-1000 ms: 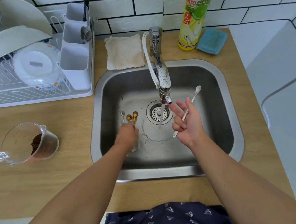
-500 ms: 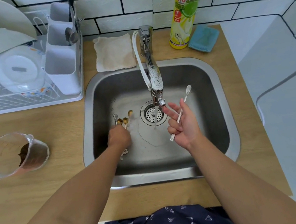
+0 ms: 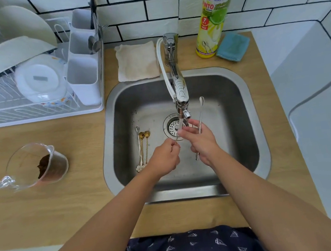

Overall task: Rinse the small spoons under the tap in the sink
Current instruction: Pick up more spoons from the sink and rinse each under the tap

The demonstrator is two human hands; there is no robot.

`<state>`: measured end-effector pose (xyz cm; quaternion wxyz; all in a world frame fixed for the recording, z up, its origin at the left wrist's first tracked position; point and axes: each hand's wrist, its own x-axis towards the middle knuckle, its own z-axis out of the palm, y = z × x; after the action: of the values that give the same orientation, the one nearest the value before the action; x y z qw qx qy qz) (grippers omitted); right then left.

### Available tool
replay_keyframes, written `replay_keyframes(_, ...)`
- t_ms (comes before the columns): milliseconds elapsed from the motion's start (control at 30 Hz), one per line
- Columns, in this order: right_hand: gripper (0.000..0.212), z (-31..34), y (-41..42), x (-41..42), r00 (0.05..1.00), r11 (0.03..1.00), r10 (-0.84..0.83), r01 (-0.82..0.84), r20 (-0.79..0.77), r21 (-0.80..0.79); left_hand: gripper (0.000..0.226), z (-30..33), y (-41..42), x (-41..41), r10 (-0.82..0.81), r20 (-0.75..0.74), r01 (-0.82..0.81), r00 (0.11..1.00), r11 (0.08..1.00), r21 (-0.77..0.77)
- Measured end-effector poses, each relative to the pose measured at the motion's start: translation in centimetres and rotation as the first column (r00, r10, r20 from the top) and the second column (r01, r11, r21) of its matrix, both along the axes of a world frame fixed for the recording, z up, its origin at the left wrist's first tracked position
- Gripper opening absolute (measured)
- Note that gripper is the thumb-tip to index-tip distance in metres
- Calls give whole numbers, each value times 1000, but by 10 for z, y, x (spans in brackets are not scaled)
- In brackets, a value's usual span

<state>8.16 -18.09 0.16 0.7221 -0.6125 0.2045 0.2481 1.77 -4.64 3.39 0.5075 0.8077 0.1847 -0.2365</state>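
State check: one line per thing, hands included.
tap: running
left hand: pinches a thin spoon at the stream
right hand: holds white spoon, bowl up
spoons in sink: lying flat left of drain
measuring cup: tipped on side, brown residue inside

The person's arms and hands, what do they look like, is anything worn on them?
Both forearms are bare to the frame's bottom edge, no sleeves visible. The left hand and right hand show no gloves, rings, or watch.
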Motion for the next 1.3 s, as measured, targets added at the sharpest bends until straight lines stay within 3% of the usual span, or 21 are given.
replay_keyframes(167, 29, -1, 2, 7, 994, 994, 75, -68, 85, -82, 23, 3, 12, -7, 11, -23, -18, 1000, 956, -291)
replay_keyframes(267, 15, -3, -1, 12, 989, 981, 88, -66, 115, -181, 24, 0, 22, -11, -40, -8, 36, 999, 967, -251)
replay_keyframes(367, 19, -4, 1, 11, 986, 961, 109, -74, 122, -266, 23, -1, 25, -10, -75, -6, 72, 997, 971, -229)
replay_keyframes(500, 21, 1, 7, 2, 959, 963, 242, -220, 144, -155, 23, -1, 24, -9, -82, 2, 81, 997, 975, -208)
replay_keyframes(567, 4, 4, 8, 1, 954, 962, 240, -211, 178, -172, 23, 0, 23, -9, -82, 16, 84, 996, 976, -201)
replay_keyframes(633, 24, 4, 9, 5, 971, 967, 185, -153, 152, -204, 23, 0, 22, -8, -83, 28, 87, 996, 977, -193)
replay_keyframes(867, 10, 3, 10, 4, 947, 943, 290, -259, 138, -209, 21, 3, 25, -8, -90, 12, 90, 996, 980, -177)
replay_keyframes(967, 26, 7, 10, 9, 969, 948, 226, -196, 96, -251, 23, 6, 25, -10, -89, -4, 85, 996, 971, -222)
replay_keyframes(1033, 28, 9, 10, 10, 975, 963, 212, -197, 63, -183, 29, 8, 27, -9, 26, -79, -55, 997, 915, -400)
replay_keyframes(1100, 24, 11, 7, 11, 971, 973, 230, -230, 61, -2, 37, 12, 33, -8, 144, -207, -242, 968, 760, -603)
replay_keyframes(1167, 19, 14, 4, 11, 964, 953, 253, -263, 81, 151, 37, 15, 39, -10, 171, -307, -344, 936, 620, -705)
replay_keyframes(1200, 12, 14, 2, 11, 966, 948, 243, -255, 87, 190, 34, 16, 40, -10, 157, -330, -356, 931, 592, -723)
replay_keyframes(1233, 6, 15, 1, 12, 970, 951, 227, -240, 88, 196, 31, 17, 40, -10, 132, -327, -337, 936, 609, -718)
replay_keyframes(1300, 15, 14, 3, 13, 977, 972, 202, -209, 74, 107, 28, 18, 37, -9, 46, -258, -204, 965, 750, -629)
